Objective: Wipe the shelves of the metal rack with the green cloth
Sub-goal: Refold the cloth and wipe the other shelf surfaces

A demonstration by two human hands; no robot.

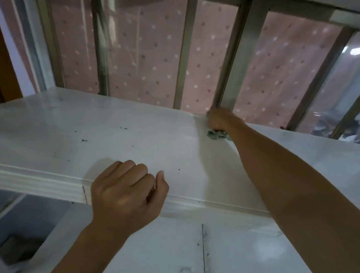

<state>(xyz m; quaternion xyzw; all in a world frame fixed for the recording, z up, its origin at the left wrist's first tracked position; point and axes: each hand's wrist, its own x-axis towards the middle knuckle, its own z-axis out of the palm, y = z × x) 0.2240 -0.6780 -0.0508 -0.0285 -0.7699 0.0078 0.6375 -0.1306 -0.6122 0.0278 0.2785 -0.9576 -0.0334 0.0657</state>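
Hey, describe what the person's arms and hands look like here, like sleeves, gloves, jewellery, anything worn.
Both arms are bare as far as the view shows, with no sleeves visible. The left hand has no glove, ring, or wristband, and its thumbnail is short and unpainted. The right hand is also ungloved, and the right forearm carries no watch or bracelet.

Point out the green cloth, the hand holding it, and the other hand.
crumpled green cloth (213, 135), head view, bunch showing under the fist
right hand (221, 119), head view, back of the fist
left hand (125, 192), head view, back of the hand
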